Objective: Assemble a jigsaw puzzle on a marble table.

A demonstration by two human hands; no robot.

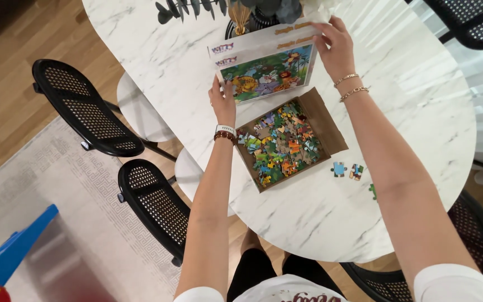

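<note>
A puzzle box lid (266,70) with a colourful jungle-animal picture stands tilted on the white marble table (336,223). My left hand (223,100) grips its lower left corner and my right hand (336,47) holds its upper right corner. Just in front of the lid lies the open brown cardboard box bottom (331,131), filled with several loose puzzle pieces (280,145). Two joined pieces (339,169) and another small cluster (356,171) lie on the table to the right of the box. A green piece (373,192) peeks out by my right forearm.
A vase with eucalyptus leaves (241,14) stands behind the lid. Two black cane-back chairs (85,109), (155,207) sit at the table's left side, another chair (476,22) at the far right. A blue and red toy (6,257) lies on the rug.
</note>
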